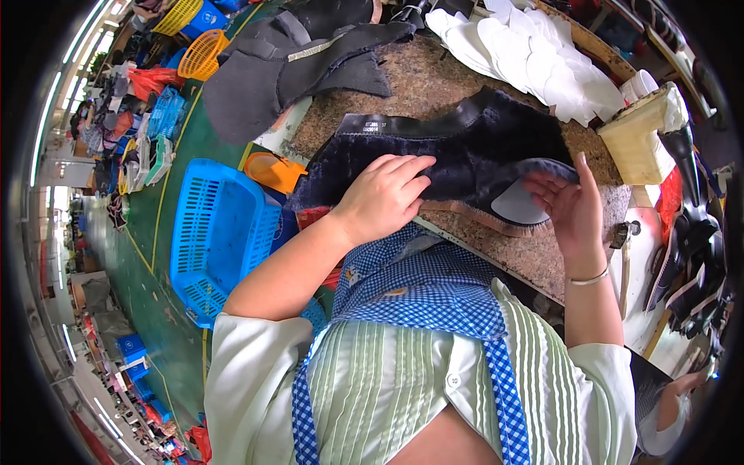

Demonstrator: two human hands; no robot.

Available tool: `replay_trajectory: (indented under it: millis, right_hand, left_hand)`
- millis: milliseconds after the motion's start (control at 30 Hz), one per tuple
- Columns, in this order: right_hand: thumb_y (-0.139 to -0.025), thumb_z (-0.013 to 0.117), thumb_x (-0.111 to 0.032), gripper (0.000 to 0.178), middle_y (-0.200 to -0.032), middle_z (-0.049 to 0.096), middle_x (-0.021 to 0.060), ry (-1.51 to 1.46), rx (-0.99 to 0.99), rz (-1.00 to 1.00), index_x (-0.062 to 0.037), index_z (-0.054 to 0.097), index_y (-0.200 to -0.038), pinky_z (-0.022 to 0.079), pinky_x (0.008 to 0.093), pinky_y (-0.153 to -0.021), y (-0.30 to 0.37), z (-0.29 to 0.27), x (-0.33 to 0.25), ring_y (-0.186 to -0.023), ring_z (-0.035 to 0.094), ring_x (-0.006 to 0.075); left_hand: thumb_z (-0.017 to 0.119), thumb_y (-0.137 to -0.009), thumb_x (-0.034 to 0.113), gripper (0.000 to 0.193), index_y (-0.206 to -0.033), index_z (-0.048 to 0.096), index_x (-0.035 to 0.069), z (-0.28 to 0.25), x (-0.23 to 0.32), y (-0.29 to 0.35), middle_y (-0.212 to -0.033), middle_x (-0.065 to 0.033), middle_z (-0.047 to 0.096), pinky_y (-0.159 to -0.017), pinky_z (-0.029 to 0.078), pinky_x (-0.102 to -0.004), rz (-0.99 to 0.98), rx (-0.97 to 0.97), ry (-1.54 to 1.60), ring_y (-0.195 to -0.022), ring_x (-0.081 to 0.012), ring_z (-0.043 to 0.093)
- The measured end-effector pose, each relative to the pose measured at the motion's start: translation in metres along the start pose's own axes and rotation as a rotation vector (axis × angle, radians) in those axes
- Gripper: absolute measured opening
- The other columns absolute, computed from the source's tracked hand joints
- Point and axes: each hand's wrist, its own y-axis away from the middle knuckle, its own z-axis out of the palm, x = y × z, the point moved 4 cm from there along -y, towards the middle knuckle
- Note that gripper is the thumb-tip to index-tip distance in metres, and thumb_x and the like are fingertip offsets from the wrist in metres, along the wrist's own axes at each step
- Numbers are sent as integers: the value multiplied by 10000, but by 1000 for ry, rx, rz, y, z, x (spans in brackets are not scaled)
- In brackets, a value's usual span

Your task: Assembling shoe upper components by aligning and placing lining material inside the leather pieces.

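Observation:
A dark navy fleece-lined boot upper (457, 147) lies spread on a speckled stone worktop (418, 66), with a black strip bearing a small printed label along its far edge. My left hand (385, 198) rests on the fleece near the left end, fingers bent and lying on it. At the right end, a light grey rounded patch (518, 204) lies against the upper, partly covered by a curved flap edge. My right hand (571, 203) is beside this flap, thumb raised and apart, fingers at the flap's edge. Whether those fingers touch the patch is hard to see.
White rounded cut pieces (535, 58) are heaped at the back right. Dark upper pieces (271, 70) overhang the back left. A cream block-shaped post (639, 139) stands right. Beside the worktop are a blue plastic basket (221, 232) and an orange container (273, 172).

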Motion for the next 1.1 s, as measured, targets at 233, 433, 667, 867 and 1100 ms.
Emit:
replay_trajectory:
  millis: [233,433,667,867,1100]
  right_hand:
    - [-769,745,-147,372,-1045,647,149,1450,-281,-995,-32,648,-1109,514,374,-857,35,71,26,-936,626,330]
    - [-735,705,-64,362,-1104,626,122,1473,-378,-1153,-35,629,-1088,531,367,-795,13,81,37,-940,628,298]
    - [-670,649,40,414,-1079,631,119,1358,-354,-1126,-53,650,-1073,548,359,-741,13,83,45,-894,655,301]
    - [-667,626,25,469,-1082,592,75,1382,-376,-1068,-120,656,-1111,556,352,-663,8,82,49,-806,656,260]
    - [-655,621,11,487,-1045,573,73,1350,-414,-1134,-139,669,-1117,536,358,-663,10,85,50,-817,633,253]
  left_hand:
    - [767,-709,226,324,-914,615,28,6,8,-11,-1246,-122,589,-958,403,-419,-92,21,6,-1190,-290,528]
    - [721,-732,136,342,-1038,626,18,10,15,-6,-1226,-103,607,-977,394,-414,-156,41,0,-1196,-264,532]
    - [673,-713,72,302,-1005,644,0,18,27,5,-1195,-123,615,-936,421,-414,-263,269,-87,-1157,-292,562]
    - [673,-702,48,66,-766,665,59,11,14,-2,-884,-32,659,-816,443,-381,-333,291,63,-965,-237,619]
    - [670,-725,52,51,-773,686,49,8,-14,-8,-847,-75,672,-724,492,-384,-436,125,252,-836,-284,640]
